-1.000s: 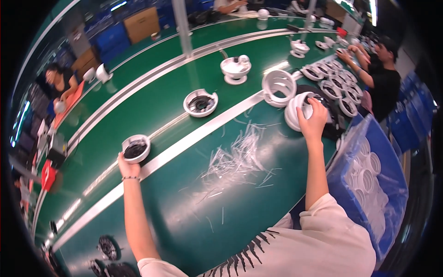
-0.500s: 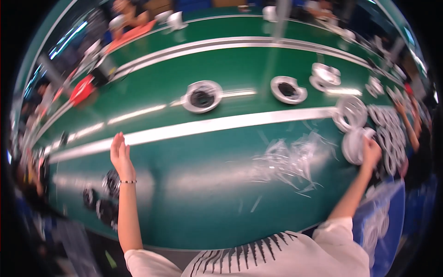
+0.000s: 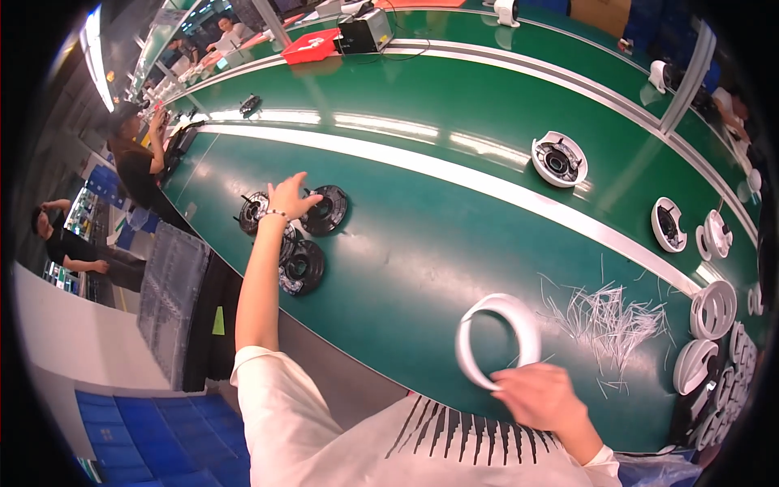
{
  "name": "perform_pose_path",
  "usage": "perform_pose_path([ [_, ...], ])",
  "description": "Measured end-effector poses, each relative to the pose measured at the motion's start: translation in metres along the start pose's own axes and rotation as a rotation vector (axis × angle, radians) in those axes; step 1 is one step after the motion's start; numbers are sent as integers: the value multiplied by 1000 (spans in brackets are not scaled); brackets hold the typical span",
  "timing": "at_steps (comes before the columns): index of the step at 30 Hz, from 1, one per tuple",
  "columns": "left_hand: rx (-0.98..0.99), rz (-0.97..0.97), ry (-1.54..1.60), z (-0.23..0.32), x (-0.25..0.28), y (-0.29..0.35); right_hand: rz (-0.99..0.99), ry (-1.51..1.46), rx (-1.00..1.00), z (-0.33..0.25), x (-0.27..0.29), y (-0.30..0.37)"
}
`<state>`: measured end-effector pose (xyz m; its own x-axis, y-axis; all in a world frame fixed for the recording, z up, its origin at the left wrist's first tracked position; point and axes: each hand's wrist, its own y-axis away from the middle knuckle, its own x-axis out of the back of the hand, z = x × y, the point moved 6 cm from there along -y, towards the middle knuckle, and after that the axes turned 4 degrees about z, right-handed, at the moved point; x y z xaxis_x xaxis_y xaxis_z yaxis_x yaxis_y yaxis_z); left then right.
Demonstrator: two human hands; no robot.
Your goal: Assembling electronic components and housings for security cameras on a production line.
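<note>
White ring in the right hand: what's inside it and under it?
Through the white ring only bare green table shows; nothing sits inside. The right hand grips its near edge, hiding that part and the table below.

Bright overhead glare, sharp ctr, fisheye-bent edges

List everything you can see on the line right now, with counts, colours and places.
white ring: one, white, near edge of the belt, held by the right hand
black round parts: three, black, clustered under and beside the left hand
white round housings: three with dark centres, on the far lane at right
white rings and shells: a stack, count unclear, far right edge
thin clear strips: loose pile, whitish, right of the white ring
belt: green with white stripes
red tray: one, far side
other people: several, at left and far right
left hand: open, above the black round parts
right hand: grip on the white ring
</note>
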<state>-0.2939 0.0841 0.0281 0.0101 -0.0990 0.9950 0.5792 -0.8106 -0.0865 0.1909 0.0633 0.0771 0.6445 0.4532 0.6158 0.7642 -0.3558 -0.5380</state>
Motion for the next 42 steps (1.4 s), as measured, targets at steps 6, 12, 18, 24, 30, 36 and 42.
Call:
perform_pose_path([
  [6,31,-184,-137,69,3,5,-264,16,-49,6,-46,15],
  [12,-66,-160,-113,106,7,22,-316,94,-217,14,-45,-4],
  [18,-352,-140,186,145,-12,12,-393,278,-479,25,-54,-18],
  [24,-422,-225,360,157,-13,22,-399,223,-520,21,-52,-16],
  [30,-318,-513,685,180,-46,30,-357,197,-508,30,-47,-20],
  [36,-25,-541,1417,222,-25,78,401,-174,-585,66,9,-5],
  [42,-87,-772,1779,313,-45,157,771,-558,-692,98,31,2],
])
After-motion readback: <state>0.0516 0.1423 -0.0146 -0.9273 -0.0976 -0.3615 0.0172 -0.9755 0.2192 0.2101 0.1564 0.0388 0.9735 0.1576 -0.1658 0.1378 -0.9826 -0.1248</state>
